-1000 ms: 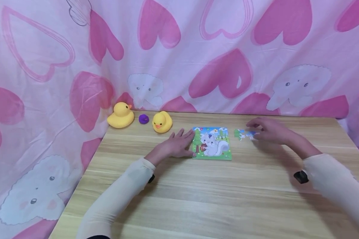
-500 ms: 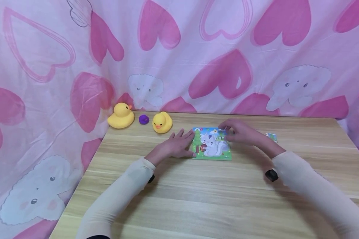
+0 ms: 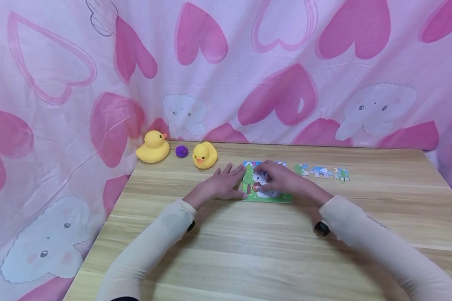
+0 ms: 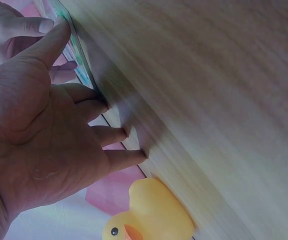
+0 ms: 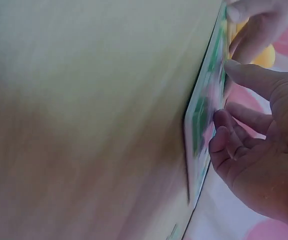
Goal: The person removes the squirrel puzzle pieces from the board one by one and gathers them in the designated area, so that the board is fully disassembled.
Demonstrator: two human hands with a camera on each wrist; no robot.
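A square picture puzzle (image 3: 248, 198) with a squirrel and trees lies flat on the table. My left hand (image 3: 222, 184) rests spread at its left edge, thumb and index finger at the border; in the left wrist view the same hand (image 4: 49, 120) has straight fingers. Bent over the middle of the puzzle, my right hand (image 3: 282, 179) hides part of the squirrel. In the right wrist view this hand (image 5: 264, 135) has thumb and index tips apart at the puzzle's surface, other fingers curled; I cannot tell whether it pinches a piece.
Three loose puzzle pieces, a green one (image 3: 300, 169), a blue-white one (image 3: 321, 172) and one with a tree (image 3: 341, 174), lie in a row right of the puzzle. Two yellow rubber ducks (image 3: 153, 147) and a small purple duck (image 3: 181, 151) stand back left, before a pink curtain (image 3: 271, 50).
My right hand has moved left, from the loose pieces to the puzzle's top right corner and then its middle. Three loose pieces now show uncovered. My left hand has stayed still.
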